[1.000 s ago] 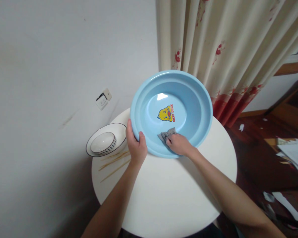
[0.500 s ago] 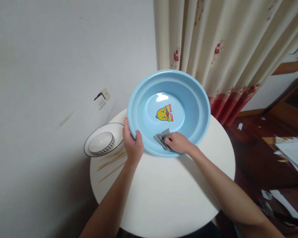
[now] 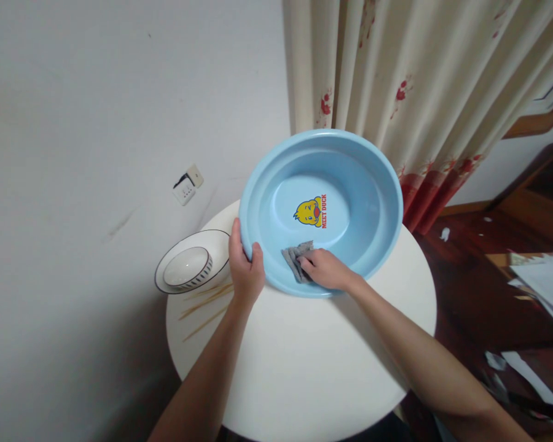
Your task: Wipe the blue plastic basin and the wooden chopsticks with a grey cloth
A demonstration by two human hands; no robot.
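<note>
The grey cloth (image 3: 294, 263) lies right at the fingertips of the right hand (image 3: 325, 268), to their left and just below the frame's centre, pressed against the lower inner wall of the blue basin (image 3: 373, 202). Those fingers are closed on the bunched cloth, whose free end spreads up and leftward; crumpled, it shows no clear long axis. The left hand (image 3: 249, 267) is farther from it, left of the cloth and apart, clamping the basin's lower-left rim with the thumb on the inner side and the other fingers around the outside. The basin fills the middle of the frame, its opening tilted toward the viewer, above the white round table (image 3: 322, 362); whether its underside touches the tabletop cannot be told. From the left fingers it extends rightward and up; from the right ones, mostly up.
</note>
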